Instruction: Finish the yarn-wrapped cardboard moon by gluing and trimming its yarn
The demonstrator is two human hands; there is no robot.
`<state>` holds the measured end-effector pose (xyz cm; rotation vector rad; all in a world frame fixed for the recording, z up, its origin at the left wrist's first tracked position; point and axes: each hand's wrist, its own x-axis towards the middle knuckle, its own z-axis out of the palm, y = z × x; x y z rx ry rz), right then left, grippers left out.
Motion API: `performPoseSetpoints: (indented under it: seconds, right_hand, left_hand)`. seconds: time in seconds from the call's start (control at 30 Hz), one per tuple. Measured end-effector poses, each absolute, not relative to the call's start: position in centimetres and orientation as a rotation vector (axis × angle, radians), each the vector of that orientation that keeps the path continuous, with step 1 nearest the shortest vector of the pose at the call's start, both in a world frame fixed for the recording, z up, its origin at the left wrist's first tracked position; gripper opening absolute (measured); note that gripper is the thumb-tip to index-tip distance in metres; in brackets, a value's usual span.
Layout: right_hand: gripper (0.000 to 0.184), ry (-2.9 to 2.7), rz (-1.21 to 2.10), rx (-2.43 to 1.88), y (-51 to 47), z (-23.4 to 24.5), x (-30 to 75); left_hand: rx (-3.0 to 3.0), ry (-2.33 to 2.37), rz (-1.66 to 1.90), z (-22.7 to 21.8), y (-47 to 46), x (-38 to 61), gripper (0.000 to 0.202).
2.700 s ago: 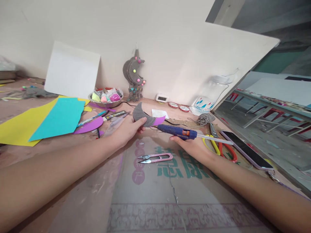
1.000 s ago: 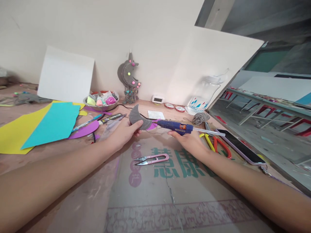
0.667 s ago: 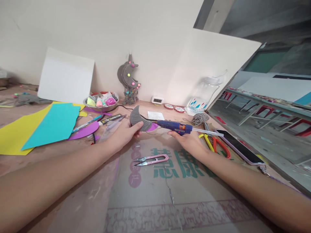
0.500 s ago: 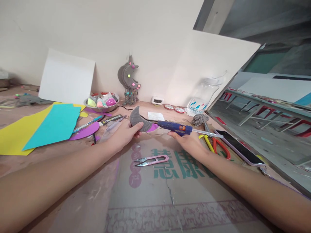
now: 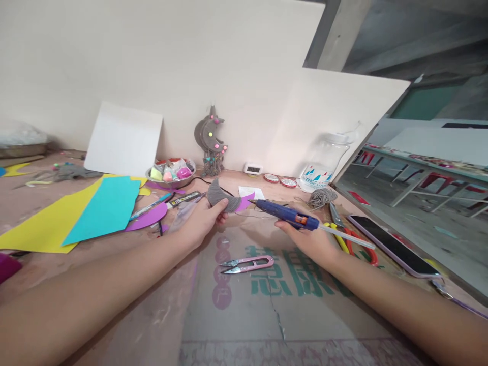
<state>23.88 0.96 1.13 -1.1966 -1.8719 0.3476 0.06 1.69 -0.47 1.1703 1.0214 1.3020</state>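
Observation:
My left hand (image 5: 209, 216) pinches a crescent moon shape (image 5: 223, 197), mostly wound in grey yarn, with a bare purple tip (image 5: 245, 203) at its right end. Closed around the handle of a blue glue gun (image 5: 290, 213) is my right hand (image 5: 307, 236). The gun's nozzle points left, close to the purple tip; whether they touch I cannot tell. A clear glue stick (image 5: 348, 236) sticks out of the gun's back. Below both hands, pink-handled thread snips (image 5: 249, 264) lie on the printed board (image 5: 244, 315). A thin grey strand runs near the purple tip.
Scissors with red handles (image 5: 362, 244), a phone (image 5: 392, 245) and a grey yarn ball (image 5: 322, 197) lie at right. A clear jar (image 5: 322, 162) and a decorated moon hanging (image 5: 211, 137) are behind. Blue paper (image 5: 104, 208), a cutter (image 5: 185, 199) and a bowl (image 5: 171, 183) are left.
The glue gun's nozzle has drawn back from the moon shape, and its rear end now tilts lower. More of the purple tip shows. The whole view has shifted slightly.

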Motion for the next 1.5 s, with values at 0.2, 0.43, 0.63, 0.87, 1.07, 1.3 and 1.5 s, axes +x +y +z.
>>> performPoseSetpoints:
  seconds: [0.2,0.43,0.63,0.87,1.07,1.3,1.5]
  right_hand:
    - [0.029,-1.905,0.285,-1.186,2.3,5.5,24.2]
    - [0.04,-2.036,0.238,-1.577,9.6,5.9,24.8]
    - [0.036,-2.019,0.187,-1.79,13.6,3.7,24.3]
    - [0.041,-2.121,0.151,-1.778,13.0,3.3,25.0]
    - [0.038,-2.235,0.078,-1.641,10.5,3.3,27.5]
    - [0.033,-2.411,-0.2,-1.291,5.8,3.7,25.9]
    - [0.047,-2.541,0.191,-1.083,2.5,2.0,21.2]
  left_hand:
    - [1.242,1.018,1.233,-0.2,1.3,0.4,0.028]
    - [1.277,1.01,1.189,0.0,1.1,0.5,0.03]
    - [1.309,1.042,1.176,0.3,1.1,0.5,0.03]
    - [1.319,1.047,1.149,0.3,1.0,0.5,0.028]
    - [1.28,1.057,1.184,0.4,1.1,0.6,0.027]
    - [1.295,1.055,1.25,0.2,1.0,0.4,0.021]
    - [1.398,1.103,1.289,-0.3,1.2,0.1,0.025]
